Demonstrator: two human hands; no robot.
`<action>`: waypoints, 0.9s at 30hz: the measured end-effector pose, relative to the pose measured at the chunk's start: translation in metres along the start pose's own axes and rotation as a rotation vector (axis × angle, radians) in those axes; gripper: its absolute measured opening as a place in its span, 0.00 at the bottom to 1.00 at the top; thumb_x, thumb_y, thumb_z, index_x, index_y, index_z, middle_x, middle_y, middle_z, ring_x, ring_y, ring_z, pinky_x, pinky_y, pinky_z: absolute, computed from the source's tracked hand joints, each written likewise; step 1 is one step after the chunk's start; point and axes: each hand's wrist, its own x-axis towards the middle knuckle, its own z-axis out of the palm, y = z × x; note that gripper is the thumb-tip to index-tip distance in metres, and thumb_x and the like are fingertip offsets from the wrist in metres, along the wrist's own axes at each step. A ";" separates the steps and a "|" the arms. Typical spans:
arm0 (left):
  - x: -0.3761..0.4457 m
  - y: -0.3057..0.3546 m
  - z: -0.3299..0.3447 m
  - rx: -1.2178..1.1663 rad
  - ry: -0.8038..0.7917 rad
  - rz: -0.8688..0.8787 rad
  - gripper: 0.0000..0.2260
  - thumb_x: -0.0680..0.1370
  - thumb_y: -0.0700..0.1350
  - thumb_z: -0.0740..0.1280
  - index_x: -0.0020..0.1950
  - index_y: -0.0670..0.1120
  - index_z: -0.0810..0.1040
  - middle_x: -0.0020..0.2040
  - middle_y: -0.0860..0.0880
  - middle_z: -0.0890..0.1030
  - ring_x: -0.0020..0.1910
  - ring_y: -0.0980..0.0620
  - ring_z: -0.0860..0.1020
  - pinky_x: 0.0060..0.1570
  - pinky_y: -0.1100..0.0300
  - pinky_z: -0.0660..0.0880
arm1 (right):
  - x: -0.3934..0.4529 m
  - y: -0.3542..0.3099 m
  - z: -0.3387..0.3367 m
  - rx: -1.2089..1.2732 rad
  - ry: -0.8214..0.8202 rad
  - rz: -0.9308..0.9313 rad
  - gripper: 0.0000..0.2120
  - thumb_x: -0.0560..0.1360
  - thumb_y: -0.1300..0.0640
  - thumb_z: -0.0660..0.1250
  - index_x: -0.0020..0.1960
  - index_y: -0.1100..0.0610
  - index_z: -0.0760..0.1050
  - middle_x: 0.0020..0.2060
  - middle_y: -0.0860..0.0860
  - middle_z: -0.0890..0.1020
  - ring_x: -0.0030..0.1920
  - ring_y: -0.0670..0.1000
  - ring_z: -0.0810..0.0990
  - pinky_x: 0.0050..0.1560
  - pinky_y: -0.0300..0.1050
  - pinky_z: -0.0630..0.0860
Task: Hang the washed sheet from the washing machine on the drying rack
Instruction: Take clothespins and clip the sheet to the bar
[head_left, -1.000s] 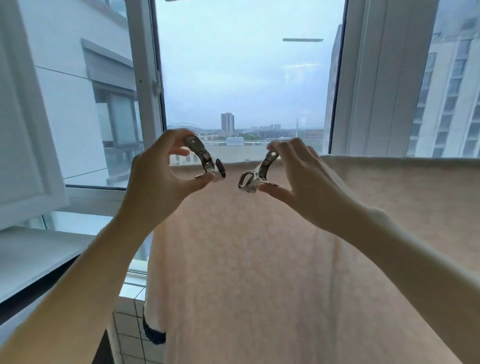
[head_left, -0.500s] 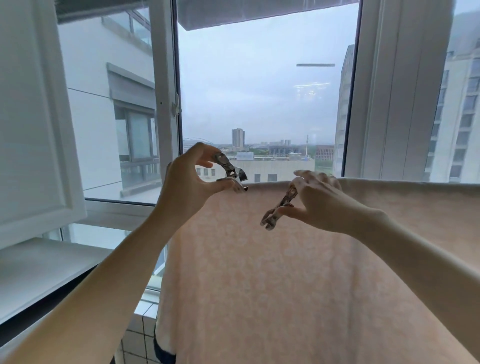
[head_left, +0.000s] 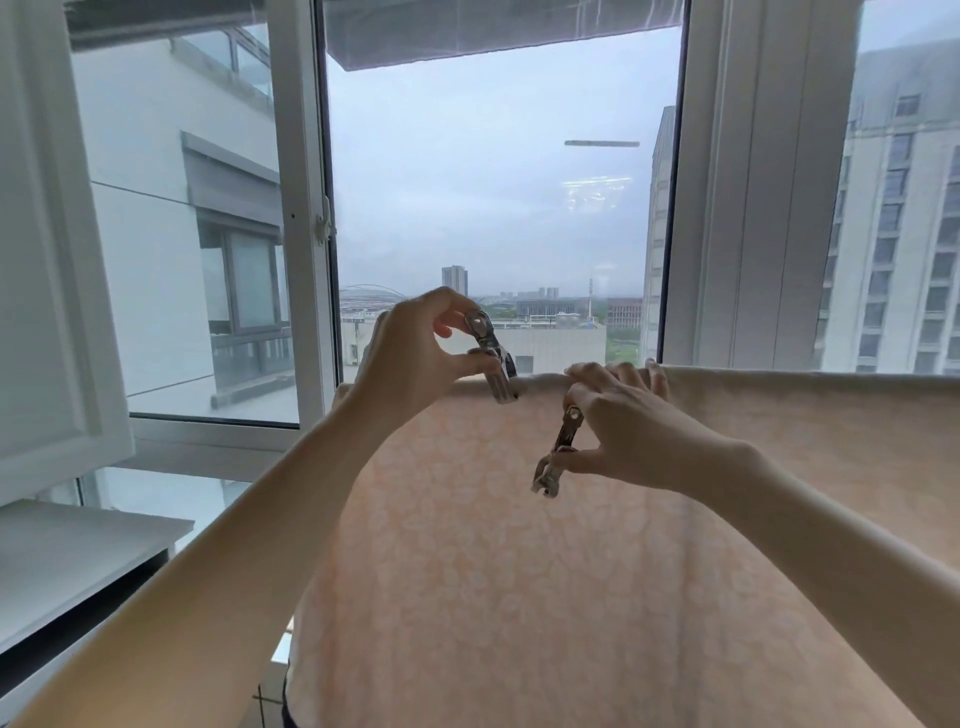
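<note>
Hanging sheet, top edge level; left hand, right hand each pinching a metal clip.

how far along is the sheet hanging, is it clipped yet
Done: the pink sheet already hangs draped over the rack, top edge level. In hand: the left hand pinches a metal clip at the top edge; whether it bites yet is unclear. The right hand holds a second clip, not attached. Left: fastening the clips.
</note>
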 end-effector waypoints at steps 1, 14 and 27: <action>0.004 -0.002 0.001 0.008 -0.025 -0.008 0.21 0.62 0.52 0.81 0.50 0.50 0.79 0.45 0.57 0.84 0.47 0.58 0.81 0.49 0.51 0.78 | -0.001 0.000 0.000 -0.001 0.004 -0.002 0.33 0.68 0.31 0.64 0.62 0.54 0.71 0.73 0.49 0.59 0.71 0.56 0.57 0.71 0.67 0.45; 0.014 0.019 0.027 0.063 -0.207 -0.018 0.30 0.60 0.55 0.80 0.60 0.51 0.77 0.48 0.58 0.81 0.45 0.59 0.77 0.48 0.55 0.76 | -0.013 0.005 0.002 -0.063 0.041 -0.041 0.28 0.68 0.31 0.65 0.53 0.54 0.71 0.75 0.50 0.50 0.73 0.59 0.47 0.73 0.61 0.44; -0.003 0.053 0.036 0.551 -0.192 0.331 0.28 0.73 0.40 0.69 0.73 0.49 0.67 0.71 0.50 0.70 0.73 0.48 0.61 0.73 0.52 0.56 | -0.031 0.031 -0.003 -0.089 0.018 0.076 0.33 0.66 0.28 0.63 0.55 0.55 0.71 0.75 0.53 0.51 0.73 0.61 0.48 0.73 0.62 0.50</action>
